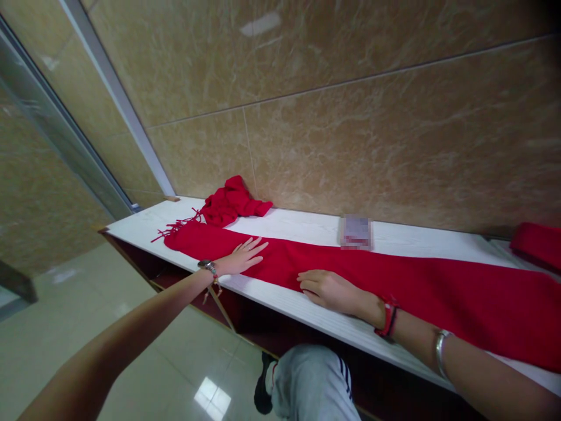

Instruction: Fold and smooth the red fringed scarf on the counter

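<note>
A long red scarf point(442, 286) lies spread lengthwise on a white cabinet top, its tassels at the left end. My left hand point(241, 257) rests flat on the scarf toward that end, fingers spread and palm down. To the right, my right hand point(328, 289) rests on the scarf's near edge, with its fingers loosely bent and slightly apart; its thumb is hidden. A crumpled red cloth point(232, 202) sits behind the tasselled end, against the wall.
The white cabinet top point(298, 231) is narrow, with open shelves under its front edge. A small greyish, blurred-out item point(356, 232) lies behind the scarf. Folded red cloth point(537, 245) is at the far right. Behind stands a tiled wall point(394, 146); my knee point(311, 374) is below.
</note>
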`<state>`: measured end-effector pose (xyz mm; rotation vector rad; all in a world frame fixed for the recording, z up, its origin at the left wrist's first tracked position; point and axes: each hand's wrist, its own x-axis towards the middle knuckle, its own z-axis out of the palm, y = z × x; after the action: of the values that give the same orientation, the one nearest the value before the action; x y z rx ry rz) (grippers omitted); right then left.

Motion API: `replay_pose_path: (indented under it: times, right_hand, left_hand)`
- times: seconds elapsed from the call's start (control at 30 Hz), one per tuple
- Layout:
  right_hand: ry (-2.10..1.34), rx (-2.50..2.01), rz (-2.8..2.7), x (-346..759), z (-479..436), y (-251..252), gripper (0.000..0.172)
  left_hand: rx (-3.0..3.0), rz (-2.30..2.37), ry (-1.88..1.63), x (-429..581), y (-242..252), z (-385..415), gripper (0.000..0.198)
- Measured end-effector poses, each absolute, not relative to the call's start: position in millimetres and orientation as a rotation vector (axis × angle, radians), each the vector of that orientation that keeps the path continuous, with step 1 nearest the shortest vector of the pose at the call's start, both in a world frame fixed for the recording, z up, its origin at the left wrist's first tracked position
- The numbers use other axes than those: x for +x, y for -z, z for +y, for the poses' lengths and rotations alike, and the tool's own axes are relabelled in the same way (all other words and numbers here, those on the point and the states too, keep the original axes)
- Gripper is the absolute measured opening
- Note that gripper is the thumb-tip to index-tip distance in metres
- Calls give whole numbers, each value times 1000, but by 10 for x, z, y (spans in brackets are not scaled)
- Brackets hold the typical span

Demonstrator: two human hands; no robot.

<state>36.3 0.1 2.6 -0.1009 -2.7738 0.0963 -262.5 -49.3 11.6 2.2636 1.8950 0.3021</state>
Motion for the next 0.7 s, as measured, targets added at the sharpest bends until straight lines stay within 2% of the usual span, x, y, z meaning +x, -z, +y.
replay_pose_path:
  times: [0.17, 0.3, 0.4, 0.47, 0.57, 0.7]
  right_hand:
    - [-249, -72, -2819, 388, 50, -27, 33]
    - [-375, -6, -2851, 409, 75, -53, 35]
    - [-446, 11, -2858, 405, 78, -67, 35]
    - [-469, -17, -2839, 396, 91, -56, 37]
    - [-415, -228, -2798, 389, 135, -10, 41]
    - [-337, -505, -2864, 407, 196, 56, 50]
  left_hand:
    - [2274, 1862, 148, -2445, -162, -459, 52]
    - [2234, 1874, 233, -2514, -218, -510, 56]
    - [2271, 1914, 167, -2484, -279, -497, 48]
    - [2394, 1919, -7, -2380, -284, -444, 42]
    - [2607, 1793, -231, -2188, -199, -339, 37]
    - [2667, 1815, -315, -2084, -17, -282, 35]
